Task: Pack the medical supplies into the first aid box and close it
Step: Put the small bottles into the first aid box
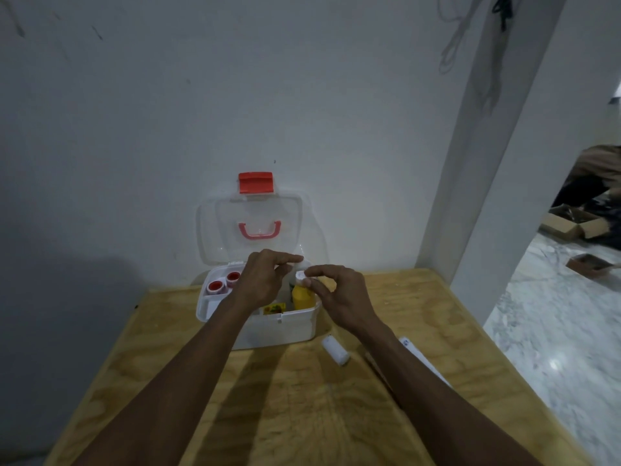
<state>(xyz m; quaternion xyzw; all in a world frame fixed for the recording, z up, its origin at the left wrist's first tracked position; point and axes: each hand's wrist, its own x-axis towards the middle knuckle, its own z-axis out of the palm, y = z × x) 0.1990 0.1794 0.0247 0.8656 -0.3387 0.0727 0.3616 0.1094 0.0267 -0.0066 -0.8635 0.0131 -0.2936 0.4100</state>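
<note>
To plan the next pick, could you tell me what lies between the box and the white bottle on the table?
Head view: only bare wooden table separates first aid box from white bottle.

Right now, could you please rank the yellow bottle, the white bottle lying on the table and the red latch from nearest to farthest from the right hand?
1. Yellow bottle: in the box, at the right hand's fingertips.
2. White bottle: on the table, below the hand.
3. Red latch: atop the open lid.

A white plastic first aid box [279, 331] sits open, its clear lid [250, 227] with red latch upright at 12 o'clock. Inside: a yellow white-capped bottle [302, 295] upright at right, two red-centred tape rolls [223, 282] at 10 o'clock. A white cylindrical bottle [335, 349] lies at 4 o'clock outside.
</note>
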